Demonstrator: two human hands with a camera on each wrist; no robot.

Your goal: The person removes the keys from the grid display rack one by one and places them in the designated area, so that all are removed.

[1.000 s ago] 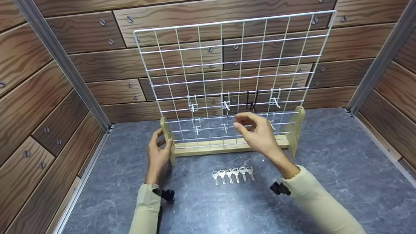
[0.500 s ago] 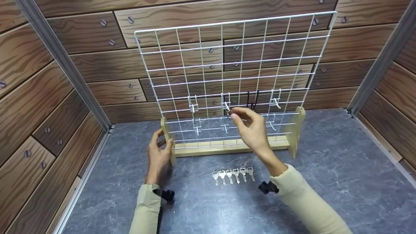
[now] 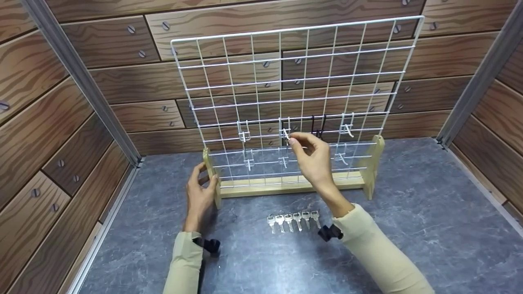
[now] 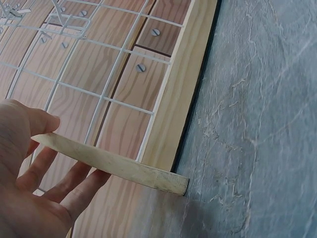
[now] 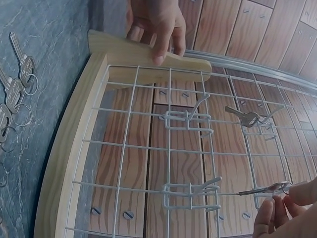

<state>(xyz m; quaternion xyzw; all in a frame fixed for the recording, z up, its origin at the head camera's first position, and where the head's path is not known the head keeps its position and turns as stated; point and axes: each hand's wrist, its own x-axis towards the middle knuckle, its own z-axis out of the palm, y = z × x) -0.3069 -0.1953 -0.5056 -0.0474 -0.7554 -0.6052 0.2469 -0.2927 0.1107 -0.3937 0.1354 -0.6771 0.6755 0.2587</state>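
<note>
My left hand [image 3: 199, 196] grips the wooden end panel [image 4: 114, 166] of a wire grid rack [image 3: 292, 30], thumb on one face and fingers on the other. With thumb and fingertips, my right hand [image 3: 314, 159] pinches a small metal key [image 5: 262, 190] at its ring end, beside the upper middle hook [image 3: 285, 132]. Whether the ring is round that hook is hidden by the fingers. Another key [image 5: 242, 117] hangs from the upper left hook [image 3: 244, 135]. Lower hooks [image 5: 190, 193] on the grid carry nothing that I can see.
Several keys with rings [image 3: 293, 221] lie in a row on the grey marbled tabletop [image 3: 245, 261] before the rack. A black hook [image 3: 318, 126] and a white hook [image 3: 347, 127] hang on the grid's right side. Wood-patterned walls [image 3: 135, 81] enclose the table.
My right hand has moved left and slightly up, from in front of the grid to the upper middle hook, with the key. My left hand stays on the end panel.
</note>
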